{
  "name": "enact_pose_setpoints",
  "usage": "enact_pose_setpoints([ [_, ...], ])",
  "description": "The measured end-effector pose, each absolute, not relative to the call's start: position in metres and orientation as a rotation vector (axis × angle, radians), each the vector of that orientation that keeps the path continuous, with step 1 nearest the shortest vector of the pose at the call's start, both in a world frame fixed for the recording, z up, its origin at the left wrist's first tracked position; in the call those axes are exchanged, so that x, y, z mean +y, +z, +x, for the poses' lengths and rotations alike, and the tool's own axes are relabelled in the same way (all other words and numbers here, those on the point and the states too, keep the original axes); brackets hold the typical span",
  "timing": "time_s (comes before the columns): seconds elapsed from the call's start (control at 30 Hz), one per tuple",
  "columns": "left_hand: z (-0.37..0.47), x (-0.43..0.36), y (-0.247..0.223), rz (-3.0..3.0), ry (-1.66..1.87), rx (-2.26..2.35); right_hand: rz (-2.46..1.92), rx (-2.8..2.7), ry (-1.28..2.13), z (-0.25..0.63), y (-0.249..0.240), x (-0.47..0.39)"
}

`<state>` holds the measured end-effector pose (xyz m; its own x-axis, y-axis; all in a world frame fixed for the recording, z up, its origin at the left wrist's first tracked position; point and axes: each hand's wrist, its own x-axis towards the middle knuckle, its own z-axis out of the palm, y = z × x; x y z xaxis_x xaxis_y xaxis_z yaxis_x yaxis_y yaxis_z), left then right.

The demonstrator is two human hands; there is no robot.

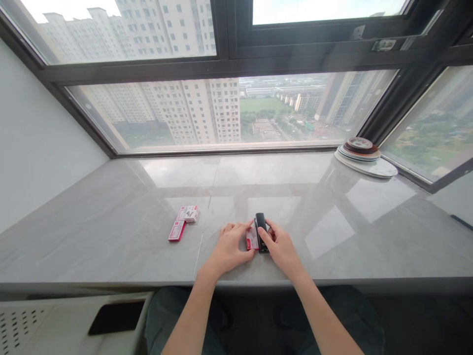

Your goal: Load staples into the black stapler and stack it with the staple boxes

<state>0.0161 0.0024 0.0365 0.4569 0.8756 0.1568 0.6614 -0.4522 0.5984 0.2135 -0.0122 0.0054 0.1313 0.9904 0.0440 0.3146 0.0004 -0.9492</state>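
Observation:
A black stapler (262, 236) lies lengthwise on the grey counter, and my right hand (280, 245) is wrapped around its right side with the thumb on top. Directly left of the stapler, touching it, is a small red and white box (252, 238). My left hand (232, 246) holds this box between thumb and fingertips at its near and far ends. Further left on the counter are a white and pink box (188, 213) and a flat red-edged box (177, 230), corner to corner.
The grey stone counter (111, 236) runs below a dark-framed window (229, 69). Stacked plates (360, 150) on a white slab stand at the back right. A white perforated surface with a dark opening (116, 317) is at the lower left.

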Motion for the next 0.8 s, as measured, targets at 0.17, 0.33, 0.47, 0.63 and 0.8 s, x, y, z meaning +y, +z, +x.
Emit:
enact_pose_setpoints([
  [0.17,0.018,0.000,0.034,2.243,0.658,1.287,-1.495,-1.360,0.871,0.214,0.005,-0.015],
  [0.33,0.023,-0.003,0.027,2.303,0.675,1.316,-1.504,-1.345,0.861,0.214,0.004,-0.014],
  [0.47,0.028,-0.006,0.022,2.319,0.682,1.303,-1.495,-1.347,0.873,0.213,0.005,-0.014],
  [0.63,0.016,-0.005,0.026,2.349,0.777,1.442,-1.524,-1.345,0.853,0.212,0.006,-0.016],
  [0.8,-0.066,0.011,0.027,1.842,1.155,2.372,-1.547,-1.335,0.840,0.212,0.006,-0.017],
])
